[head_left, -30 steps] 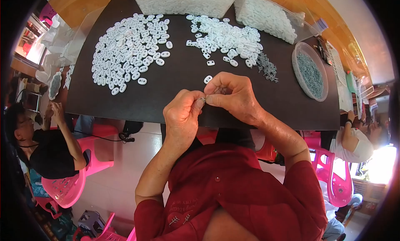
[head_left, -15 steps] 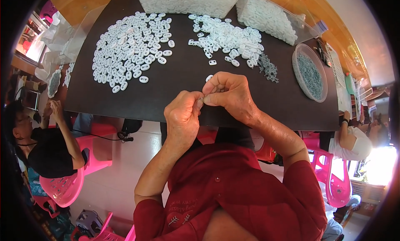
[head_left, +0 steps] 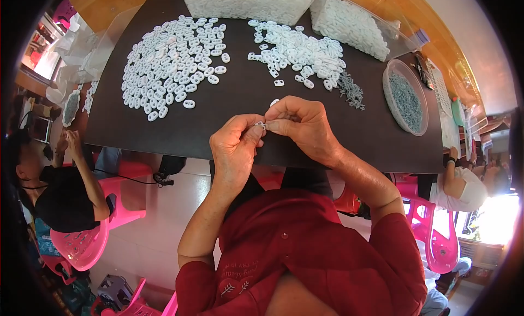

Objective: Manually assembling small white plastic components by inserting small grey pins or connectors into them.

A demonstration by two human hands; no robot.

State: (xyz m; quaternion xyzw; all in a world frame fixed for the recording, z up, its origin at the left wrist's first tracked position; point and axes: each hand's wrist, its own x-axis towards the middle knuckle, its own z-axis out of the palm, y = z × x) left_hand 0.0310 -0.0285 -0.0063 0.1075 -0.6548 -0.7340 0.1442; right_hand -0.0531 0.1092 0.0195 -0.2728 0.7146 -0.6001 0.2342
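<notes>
My left hand (head_left: 237,142) is closed in a pinch on a small white plastic piece (head_left: 260,125), held over the table's near edge. The fingers of my right hand (head_left: 302,122) pinch together right against that piece; what they grip is too small to make out. Just beyond my right knuckles lies a white piece (head_left: 274,102), partly hidden. Farther off are a loose pile of white pieces (head_left: 297,48) and, at its right end, a little heap of grey-green pins (head_left: 351,90).
A wide pile of oval white two-holed pieces (head_left: 169,65) covers the table's left part. Two clear bins (head_left: 349,29) (head_left: 245,4) of white pieces stand at the back. A round tub (head_left: 405,97) of pins sits right, near dark-handled pliers (head_left: 423,70). People sit either side.
My left hand has shifted slightly left and turned, so the white piece between the fingertips shows more. My right hand stays nearly in place, still pinching.
</notes>
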